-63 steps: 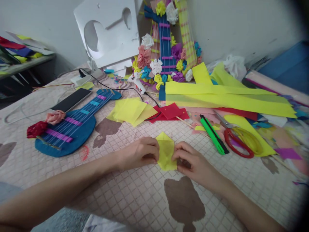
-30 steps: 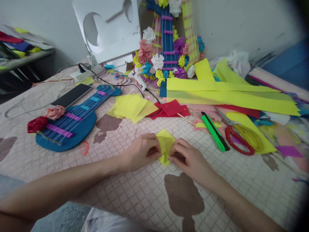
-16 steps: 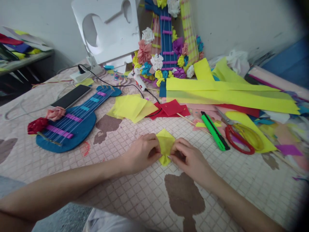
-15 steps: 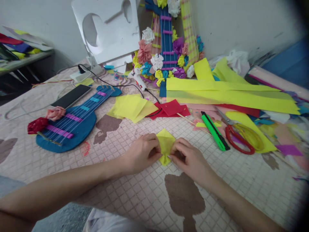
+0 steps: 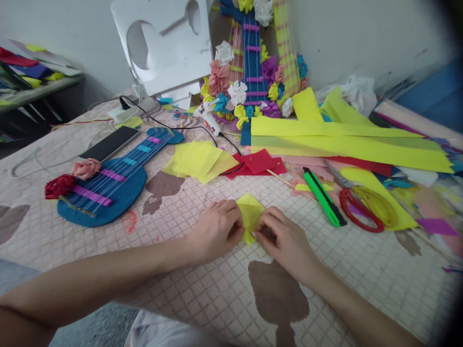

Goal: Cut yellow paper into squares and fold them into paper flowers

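A small piece of yellow paper (image 5: 250,216) lies on the pink quilted cloth (image 5: 202,299) in front of me. My left hand (image 5: 217,232) pinches its left side with fingers closed on it. My right hand (image 5: 285,243) pinches its right side the same way. The two hands almost touch, and the paper is bunched narrow at its lower end between them. Its upper part stands up as a pointed fold.
A blue felt guitar (image 5: 108,180) with red and pink roses lies to the left beside a phone (image 5: 108,143). Yellow squares (image 5: 198,161), red squares (image 5: 258,163), a green cutter (image 5: 323,196), red scissors (image 5: 358,207), long yellow strips (image 5: 343,140), a glue gun (image 5: 208,118) and a flowered guitar (image 5: 253,62) lie behind.
Both hands have drawn closer together, squeezing the yellow paper narrower at the bottom. The view has shifted slightly.
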Action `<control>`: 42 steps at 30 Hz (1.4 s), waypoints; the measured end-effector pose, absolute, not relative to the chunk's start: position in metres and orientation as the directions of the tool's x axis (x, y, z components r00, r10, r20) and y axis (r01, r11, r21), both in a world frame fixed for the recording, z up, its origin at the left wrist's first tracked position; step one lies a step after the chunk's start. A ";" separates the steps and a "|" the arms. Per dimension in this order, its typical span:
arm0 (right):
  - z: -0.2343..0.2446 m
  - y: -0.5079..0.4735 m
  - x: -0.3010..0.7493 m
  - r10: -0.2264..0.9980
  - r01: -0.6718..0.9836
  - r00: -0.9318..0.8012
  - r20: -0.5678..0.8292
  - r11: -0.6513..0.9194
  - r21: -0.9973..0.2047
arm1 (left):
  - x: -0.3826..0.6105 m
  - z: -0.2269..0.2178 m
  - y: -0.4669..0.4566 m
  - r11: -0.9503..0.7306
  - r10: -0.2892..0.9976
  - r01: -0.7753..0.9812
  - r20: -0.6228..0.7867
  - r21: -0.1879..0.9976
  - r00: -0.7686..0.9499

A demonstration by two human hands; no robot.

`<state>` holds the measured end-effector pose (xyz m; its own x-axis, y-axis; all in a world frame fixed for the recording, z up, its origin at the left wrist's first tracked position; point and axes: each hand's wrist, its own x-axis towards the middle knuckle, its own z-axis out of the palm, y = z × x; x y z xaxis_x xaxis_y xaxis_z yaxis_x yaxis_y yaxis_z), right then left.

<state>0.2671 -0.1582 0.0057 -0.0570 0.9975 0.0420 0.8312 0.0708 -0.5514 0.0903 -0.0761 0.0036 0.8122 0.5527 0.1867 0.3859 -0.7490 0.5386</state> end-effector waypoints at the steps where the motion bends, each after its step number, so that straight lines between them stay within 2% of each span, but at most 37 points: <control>1: 0.006 -0.158 0.267 0.997 0.831 -0.060 0.042 0.073 -0.551 | 0.090 0.004 -0.076 -0.750 0.553 0.388 0.186 0.536 0.812; 14: 0.005 -0.159 0.266 0.995 0.846 -0.066 0.072 0.094 -0.525 | 0.092 0.004 -0.079 -0.773 0.552 0.406 0.202 0.487 0.809; 24: 0.005 -0.163 0.263 0.987 0.876 -0.123 0.102 0.156 -0.456 | 0.092 0.004 -0.081 -0.792 0.514 0.391 0.166 0.469 0.842; 31: 0.008 -0.162 0.264 0.992 0.834 -0.111 0.055 0.123 -0.539 | 0.090 0.009 -0.077 -0.779 0.494 0.386 0.105 0.494 0.863; 37: 0.009 -0.163 0.264 0.992 0.846 -0.118 0.032 0.118 -0.520 | 0.089 0.011 -0.079 -0.775 0.503 0.408 0.081 0.483 0.861; 42: 0.013 -0.164 0.267 0.989 0.817 -0.146 -0.029 0.104 -0.568 | 0.088 0.010 -0.079 -0.768 0.503 0.402 0.080 0.499 0.861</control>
<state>0.2675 -0.1637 0.0126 -0.1463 0.9888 -0.0293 0.8167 0.1040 -0.5676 0.0882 -0.0787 0.0099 0.8608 0.5026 0.0805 0.4019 -0.7681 0.4985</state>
